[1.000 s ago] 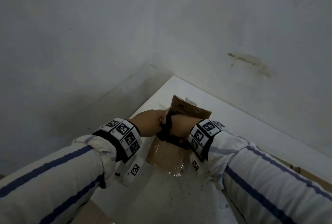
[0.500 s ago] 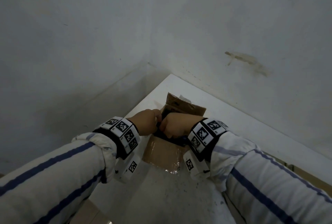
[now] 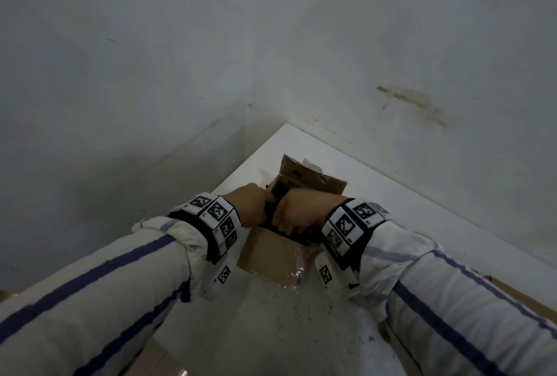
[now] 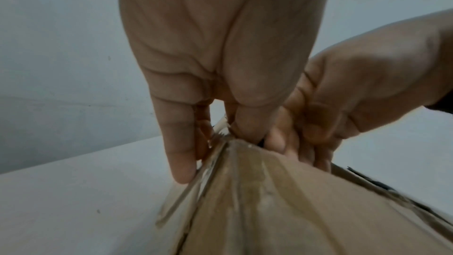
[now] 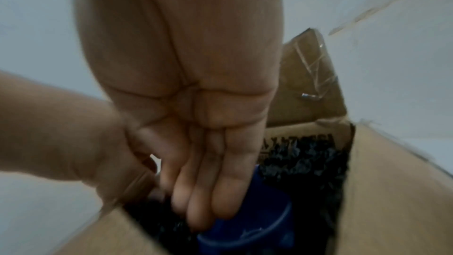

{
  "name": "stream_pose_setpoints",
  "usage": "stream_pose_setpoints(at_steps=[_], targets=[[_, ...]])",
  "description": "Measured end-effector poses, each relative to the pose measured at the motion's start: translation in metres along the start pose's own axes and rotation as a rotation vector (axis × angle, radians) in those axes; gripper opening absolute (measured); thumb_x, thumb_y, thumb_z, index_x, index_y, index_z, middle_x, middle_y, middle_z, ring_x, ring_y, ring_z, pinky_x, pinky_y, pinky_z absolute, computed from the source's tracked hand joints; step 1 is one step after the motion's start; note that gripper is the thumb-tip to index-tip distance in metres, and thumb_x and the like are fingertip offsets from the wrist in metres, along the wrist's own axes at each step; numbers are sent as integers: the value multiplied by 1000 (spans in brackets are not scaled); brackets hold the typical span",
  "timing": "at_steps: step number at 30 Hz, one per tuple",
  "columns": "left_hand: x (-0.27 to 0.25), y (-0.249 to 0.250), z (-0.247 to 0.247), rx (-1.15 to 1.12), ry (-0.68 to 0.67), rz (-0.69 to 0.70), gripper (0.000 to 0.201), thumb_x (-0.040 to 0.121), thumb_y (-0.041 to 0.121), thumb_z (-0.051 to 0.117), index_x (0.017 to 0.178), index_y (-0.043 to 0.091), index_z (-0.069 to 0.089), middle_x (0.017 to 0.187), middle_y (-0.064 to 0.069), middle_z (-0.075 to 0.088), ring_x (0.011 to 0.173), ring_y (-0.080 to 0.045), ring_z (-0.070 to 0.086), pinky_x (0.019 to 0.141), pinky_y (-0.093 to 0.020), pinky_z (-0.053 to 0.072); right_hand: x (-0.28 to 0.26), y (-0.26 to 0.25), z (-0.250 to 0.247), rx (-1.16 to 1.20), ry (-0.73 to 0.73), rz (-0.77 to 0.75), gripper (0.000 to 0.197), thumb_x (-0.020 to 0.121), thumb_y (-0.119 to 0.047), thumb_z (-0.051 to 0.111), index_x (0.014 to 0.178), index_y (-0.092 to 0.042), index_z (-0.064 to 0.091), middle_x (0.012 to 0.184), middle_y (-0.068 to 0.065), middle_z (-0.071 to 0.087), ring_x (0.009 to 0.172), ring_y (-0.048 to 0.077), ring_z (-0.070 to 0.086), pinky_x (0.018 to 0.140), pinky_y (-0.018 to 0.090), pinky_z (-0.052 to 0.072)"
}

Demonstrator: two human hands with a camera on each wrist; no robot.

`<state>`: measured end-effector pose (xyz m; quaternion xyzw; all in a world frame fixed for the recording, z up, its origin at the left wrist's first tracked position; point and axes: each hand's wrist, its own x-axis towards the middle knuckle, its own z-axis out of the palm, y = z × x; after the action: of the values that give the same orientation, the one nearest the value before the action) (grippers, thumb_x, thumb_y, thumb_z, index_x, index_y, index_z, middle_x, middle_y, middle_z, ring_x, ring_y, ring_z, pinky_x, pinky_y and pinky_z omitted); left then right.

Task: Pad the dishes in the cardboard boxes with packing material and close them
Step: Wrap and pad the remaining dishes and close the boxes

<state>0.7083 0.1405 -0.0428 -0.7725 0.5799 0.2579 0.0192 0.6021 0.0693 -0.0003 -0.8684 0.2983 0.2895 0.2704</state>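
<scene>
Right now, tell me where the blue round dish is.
In the right wrist view, the blue round dish sits inside the open brown cardboard box, under the right hand's fingertips, with black shredded packing material around it.

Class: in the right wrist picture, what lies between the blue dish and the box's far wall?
In the right wrist view, black shredded packing material fills the stretch between the blue dish and the far wall of the cardboard box.
</scene>
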Motion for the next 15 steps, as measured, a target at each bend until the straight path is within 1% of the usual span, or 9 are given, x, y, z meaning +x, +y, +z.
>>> stream_pose_setpoints(at_steps=[1, 2, 4, 6, 8, 10, 12, 14, 15], targets=[[0, 0, 0, 2, 5, -6, 46, 90, 13, 51, 135, 18, 48, 120, -17, 58, 106, -30, 57, 77, -27, 43, -1, 2, -4, 59, 51, 6, 33, 91, -7, 52, 123, -3, 59, 117, 18, 65, 85, 23, 61, 81, 34, 49], [0, 1, 0, 6, 6, -14, 44, 89, 12, 52, 134, 15, 49, 119, -17, 58, 106, -30, 57, 76, -28, 44, -1, 2, -7, 69, 79, 3, 33, 91, -5, 51, 123, -2, 58, 117, 18, 65, 86, 24, 61, 82, 34, 50], [2, 1, 1, 17, 8, -24, 39, 89, 12, 53, 127, 10, 50, 116, -17, 59, 103, -30, 58, 74, -29, 44, 0, 0, -6, -26, 74, -13, 35, 91, -5, 50, 125, -4, 57, 123, 17, 61, 103, 29, 61, 87, 33, 47], [4, 2, 3, 27, 14, -36, 37, 89, 14, 53, 125, 8, 48, 114, -19, 57, 100, -32, 59, 72, -29, 43, 0, -5, 0, -134, 42, -37, 35, 93, -6, 47, 127, -3, 56, 128, 17, 57, 118, 31, 54, 93, 32, 44], [4, 3, 5, 34, 12, -52, 40, 90, 16, 52, 128, 9, 45, 115, -20, 54, 99, -33, 59, 73, -31, 44, 1, -6, 3, -179, 13, -51, 36, 94, -7, 45, 129, -4, 54, 131, 17, 54, 122, 31, 51, 96, 33, 42], [2, 2, 4, 46, 4, -60, 41, 91, 19, 51, 132, 13, 45, 119, -19, 49, 100, -34, 58, 73, -30, 42, -1, -2, 2, -194, -21, -62, 38, 95, -7, 45, 132, -8, 51, 134, 12, 53, 123, 28, 49, 96, 29, 39], [-2, 2, -1, 46, 25, -58, 40, 92, 21, 50, 132, 18, 49, 117, -16, 46, 100, -33, 57, 73, -28, 39, -7, 9, -1, -148, -6, -90, 40, 95, -4, 45, 133, -12, 52, 132, 6, 54, 121, 23, 49, 94, 24, 36], [-6, 5, -8, 32, 87, -55, 35, 92, 18, 47, 126, 18, 55, 111, -11, 46, 101, -30, 56, 75, -27, 40, -20, 21, -4, 4, 71, -109, 39, 94, 0, 44, 131, -6, 54, 131, 7, 57, 121, 22, 51, 96, 20, 38], [-9, 8, -13, 8, 120, -68, 33, 92, 16, 45, 123, 17, 57, 112, -10, 46, 102, -29, 55, 78, -28, 41, -27, 29, -5, 82, 127, -101, 37, 94, 0, 45, 129, -3, 55, 130, 9, 58, 120, 22, 53, 96, 20, 39]])
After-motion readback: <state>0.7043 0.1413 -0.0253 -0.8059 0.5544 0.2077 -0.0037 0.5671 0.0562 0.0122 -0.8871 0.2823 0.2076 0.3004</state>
